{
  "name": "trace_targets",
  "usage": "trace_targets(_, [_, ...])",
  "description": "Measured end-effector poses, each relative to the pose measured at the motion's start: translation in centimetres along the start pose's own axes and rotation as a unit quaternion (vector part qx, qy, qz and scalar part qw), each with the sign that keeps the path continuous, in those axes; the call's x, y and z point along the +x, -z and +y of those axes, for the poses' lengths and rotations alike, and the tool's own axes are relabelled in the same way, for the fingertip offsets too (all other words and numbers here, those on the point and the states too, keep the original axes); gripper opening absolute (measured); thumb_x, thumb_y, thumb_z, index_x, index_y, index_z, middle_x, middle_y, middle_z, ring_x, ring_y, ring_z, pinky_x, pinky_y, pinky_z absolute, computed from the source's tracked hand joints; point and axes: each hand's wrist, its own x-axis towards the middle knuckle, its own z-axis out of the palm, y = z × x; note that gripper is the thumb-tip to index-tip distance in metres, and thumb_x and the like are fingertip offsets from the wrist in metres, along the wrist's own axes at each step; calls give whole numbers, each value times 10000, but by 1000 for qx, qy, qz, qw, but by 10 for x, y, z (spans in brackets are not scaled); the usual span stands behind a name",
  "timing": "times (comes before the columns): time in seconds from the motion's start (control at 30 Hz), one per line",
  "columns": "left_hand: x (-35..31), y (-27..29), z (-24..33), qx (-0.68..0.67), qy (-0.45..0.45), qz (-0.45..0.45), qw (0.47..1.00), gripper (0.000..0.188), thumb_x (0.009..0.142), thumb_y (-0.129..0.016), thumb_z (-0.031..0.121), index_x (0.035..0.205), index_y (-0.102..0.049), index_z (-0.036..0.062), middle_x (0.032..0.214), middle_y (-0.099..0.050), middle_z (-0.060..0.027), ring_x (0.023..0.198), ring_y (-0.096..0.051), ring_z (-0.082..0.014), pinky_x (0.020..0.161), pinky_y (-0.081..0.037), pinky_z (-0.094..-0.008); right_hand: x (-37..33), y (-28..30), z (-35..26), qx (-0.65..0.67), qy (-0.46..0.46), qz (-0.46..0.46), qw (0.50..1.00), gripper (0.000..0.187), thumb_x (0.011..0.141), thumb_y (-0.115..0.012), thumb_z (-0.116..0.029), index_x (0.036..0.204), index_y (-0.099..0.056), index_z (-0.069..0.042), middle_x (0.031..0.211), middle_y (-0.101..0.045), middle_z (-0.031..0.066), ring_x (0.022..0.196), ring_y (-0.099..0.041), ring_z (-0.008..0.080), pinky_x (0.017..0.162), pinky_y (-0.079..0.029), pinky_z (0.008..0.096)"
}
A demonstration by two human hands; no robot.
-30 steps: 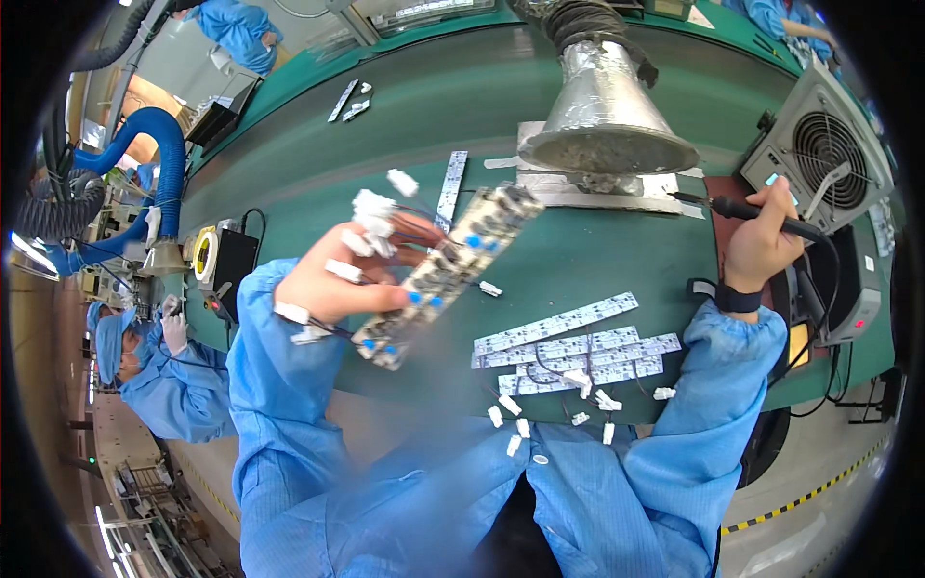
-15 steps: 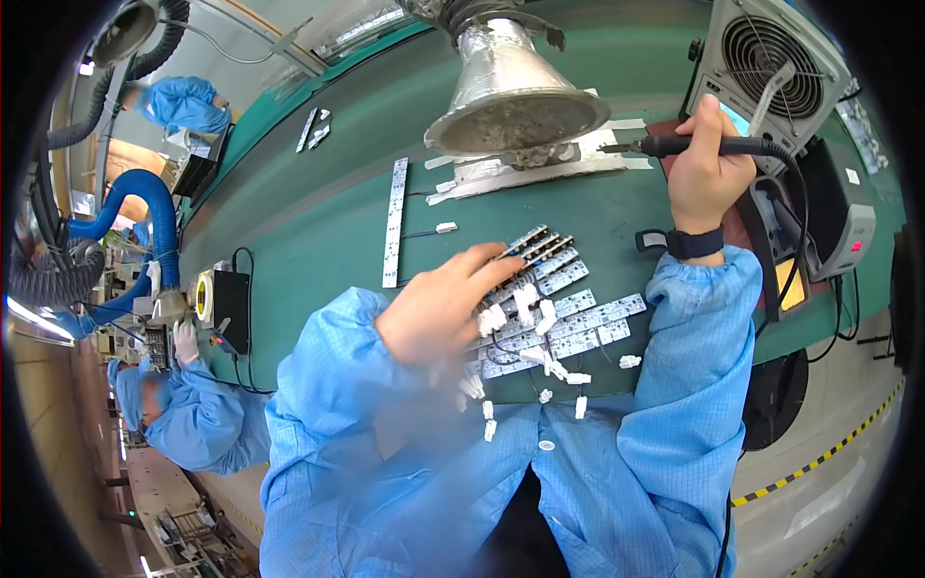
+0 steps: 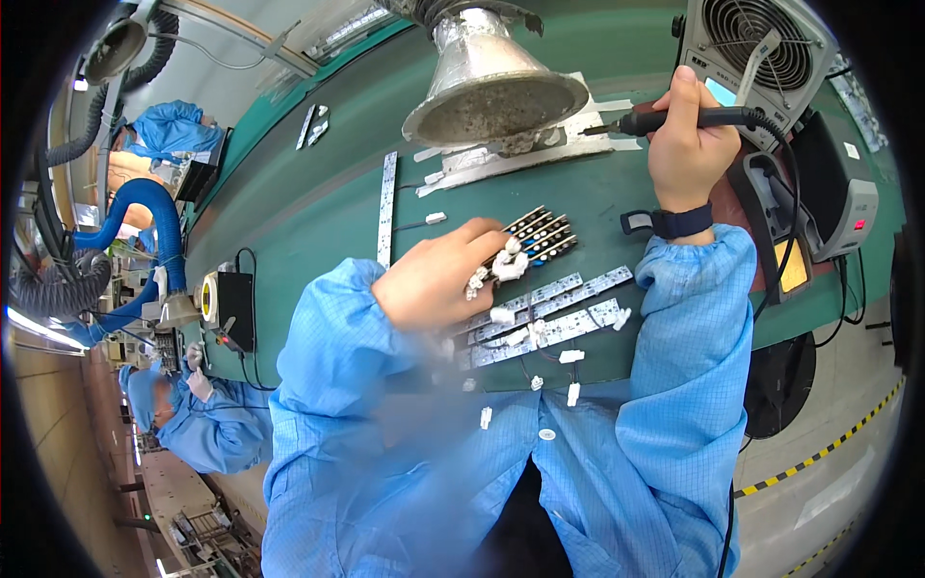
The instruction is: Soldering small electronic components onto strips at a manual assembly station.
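Left hand [image 3: 438, 281] grips a dark strip bundle [image 3: 541, 234], right hand [image 3: 686, 144] a soldering iron [image 3: 674, 119], over the green bench [image 3: 318, 212].

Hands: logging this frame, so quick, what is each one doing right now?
Left hand: closed on a bundle of LED strips.
Right hand: closed on a soldering iron.

Your black strip board [image 3: 541, 234] lies tilted on the green worktop [image 3: 318, 202]. Your soldering iron [image 3: 674, 119] is dark, pointing left.
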Motion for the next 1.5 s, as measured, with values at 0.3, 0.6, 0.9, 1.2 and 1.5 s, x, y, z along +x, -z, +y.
trace_targets(0.3, [-7,-15,8,21,-91,14,996,647,751,-685,135,1351,-444,106,1397,-400,-221,1223,-469,-408,972,-455,-446,1,-2,5,-3,6,10,1000,421,949,-574,-251,596,-562,-22,540,-508,-25,429,-410,46,410,-297,206])
trace_targets(0.6, [0,-10,10,-1,-80,-20,997,608,735,-725,182,1290,-492,95,1266,-481,-186,1088,-537,-387,887,-488,-431,0,1,2,-33,20,0,999,426,946,-579,-243,596,-576,-1,552,-513,-22,531,-446,55,501,-333,221])
trace_targets(0.9, [27,-12,11,35,-105,16,994,479,749,-683,208,1194,-554,84,1162,-553,-141,979,-596,-337,817,-512,-413,-4,-1,-4,-33,-18,8,999,420,948,-578,-242,603,-576,-2,554,-512,-26,537,-433,53,505,-322,222])
trace_targets(1.2, [22,-40,32,20,-142,97,985,562,815,-696,295,1275,-482,53,1320,-456,-236,1166,-502,-392,975,-416,-439,0,-7,-4,-11,-3,9,1000,396,946,-583,-209,605,-551,-10,572,-500,-27,559,-429,46,508,-326,225])
trace_targets(1.5, [-43,23,-36,-158,-57,180,969,303,857,-669,83,1133,-606,-24,1116,-637,-175,1040,-623,-319,889,-491,-367,-1,2,-7,-50,-4,33,998,400,964,-552,-192,616,-538,3,579,-500,1,585,-446,69,548,-344,239])
